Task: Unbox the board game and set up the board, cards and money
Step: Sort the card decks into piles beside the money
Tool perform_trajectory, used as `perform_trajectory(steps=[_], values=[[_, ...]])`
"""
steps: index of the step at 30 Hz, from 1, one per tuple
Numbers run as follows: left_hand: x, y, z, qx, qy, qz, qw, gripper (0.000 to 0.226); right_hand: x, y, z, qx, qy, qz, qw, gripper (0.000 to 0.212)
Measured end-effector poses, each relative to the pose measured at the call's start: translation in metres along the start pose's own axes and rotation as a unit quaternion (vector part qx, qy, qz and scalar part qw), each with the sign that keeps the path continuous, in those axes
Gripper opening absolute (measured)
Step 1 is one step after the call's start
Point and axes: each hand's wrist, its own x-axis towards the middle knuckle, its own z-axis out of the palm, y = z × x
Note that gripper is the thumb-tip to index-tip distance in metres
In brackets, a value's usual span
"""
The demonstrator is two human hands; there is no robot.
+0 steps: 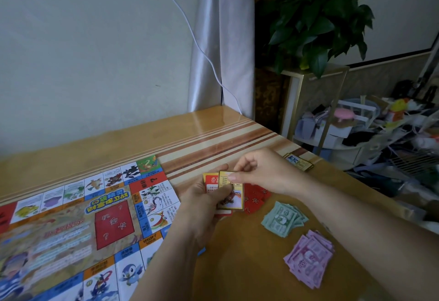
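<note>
Pink paper banknotes (310, 259) are lying nearest on the glossy wooden table (237, 269), with green banknotes (282, 217) just beyond. The left hand (204, 203) is gripping a stack of cards (210, 183) in curled fingers. The right hand (259, 170) is pinching the gold-bordered top card (236, 197). The colourful paper board (83, 217) is lying flat on the left.

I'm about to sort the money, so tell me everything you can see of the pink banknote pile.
The pink banknote pile is a loose, fanned stack of thin, paper-like play notes, pink-purple with pale print. The top note shows 100. It lies flat on the wooden table, nearer the person than the green notes and apart from them. Nothing grips it. The right forearm passes close beside it.
</note>
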Motion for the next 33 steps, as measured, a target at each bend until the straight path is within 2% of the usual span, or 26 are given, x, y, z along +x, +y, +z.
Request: perform_trajectory(steps=[2,4,8,11,14,17,20,22,24,25,26,28,30,33], values=[[0.001,0.0,0.002,-0.035,0.009,-0.014,0.999,0.032,0.002,0.005,-0.002,-0.01,0.01,0.01,1.0,0.01],[0.002,0.001,0.002,-0.092,0.011,-0.028,0.995,0.032,0.004,0.013,-0.008,0.042,0.041,0.032,0.998,0.005],[0.003,0.001,0.0,-0.131,-0.002,-0.016,0.991,0.031,0.015,0.049,-0.032,0.212,0.215,0.102,0.948,0.021],[0.002,-0.002,0.004,-0.148,-0.011,-0.01,0.989,0.032,0.026,0.08,-0.043,0.159,0.308,0.135,0.928,0.022],[0.003,-0.004,0.005,-0.141,-0.003,-0.009,0.99,0.032,0.035,0.106,-0.049,0.0,0.356,0.156,0.921,0.018],[0.003,-0.005,0.005,-0.126,0.021,-0.008,0.992,0.031,0.039,0.128,-0.05,-0.209,0.3,0.202,0.909,0.021],[0.003,-0.005,0.006,-0.13,0.044,-0.011,0.99,0.029,0.034,0.134,-0.052,-0.33,0.25,0.235,0.879,0.021],[0.003,-0.005,0.006,-0.139,0.051,-0.016,0.989,0.027,0.03,0.126,-0.053,-0.372,0.257,0.241,0.859,0.024],[0.003,-0.006,0.006,-0.139,0.054,-0.026,0.988,0.024,0.027,0.105,-0.049,-0.33,0.296,0.184,0.877,0.025],[0.003,-0.007,0.006,-0.137,0.056,-0.029,0.989,0.022,0.027,0.092,-0.043,-0.26,0.298,0.139,0.908,0.026],[0.003,-0.008,0.006,-0.136,0.061,-0.03,0.988,0.021,0.025,0.074,-0.036,-0.171,0.263,0.101,0.944,0.029],[0.003,-0.007,0.007,-0.137,0.071,-0.029,0.987,0.02,0.015,0.036,-0.019,-0.047,0.099,0.07,0.992,0.041],[0.003,-0.006,0.007,-0.143,0.081,-0.027,0.986,0.018,0.003,0.008,-0.001,-0.03,-0.027,0.058,0.998,0.042],[0.004,-0.002,0.006,-0.171,0.09,-0.038,0.981,0.014,0.0,0.001,0.013,-0.042,-0.033,0.019,0.998,0.025]])
